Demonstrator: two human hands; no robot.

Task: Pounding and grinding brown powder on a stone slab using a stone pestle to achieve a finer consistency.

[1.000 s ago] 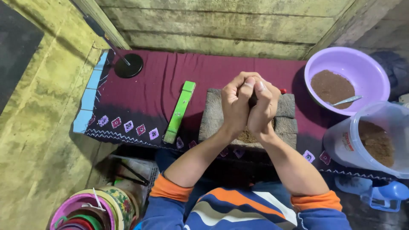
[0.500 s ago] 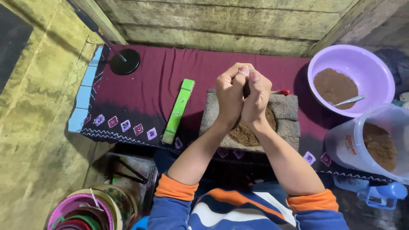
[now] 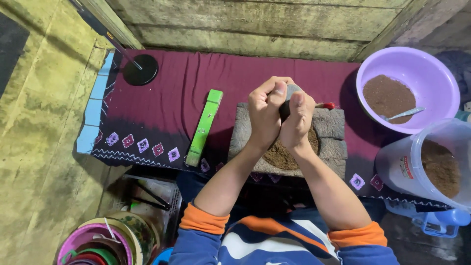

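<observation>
Nearest, at six o'clock, orange-cuffed blue sleeves (image 3: 206, 221) lead up to the left hand (image 3: 265, 115) and right hand (image 3: 298, 120), pressed side by side, fingers curled tight around a dark grey pestle (image 3: 289, 93), of which only the rounded top shows between the thumbs. Beneath them sits a rough, squarish stone slab (image 3: 329, 128) with a shallow hollow of coarse brown powder (image 3: 283, 154), partly hidden by the wrists. It rests on a maroon cloth (image 3: 162, 105) with a patterned hem covering the low bench; open cloth lies toward nine o'clock. Just left of the slab lies a flat green bar (image 3: 204, 126), tilted. At three o'clock a translucent plastic tub (image 3: 431, 162) of brown powder is cut off by the frame. Farther, at two o'clock, a smooth lilac basin (image 3: 427, 68) holds more powder and a spoon (image 3: 402, 115). At eleven o'clock stands a round black base (image 3: 140, 69).
</observation>
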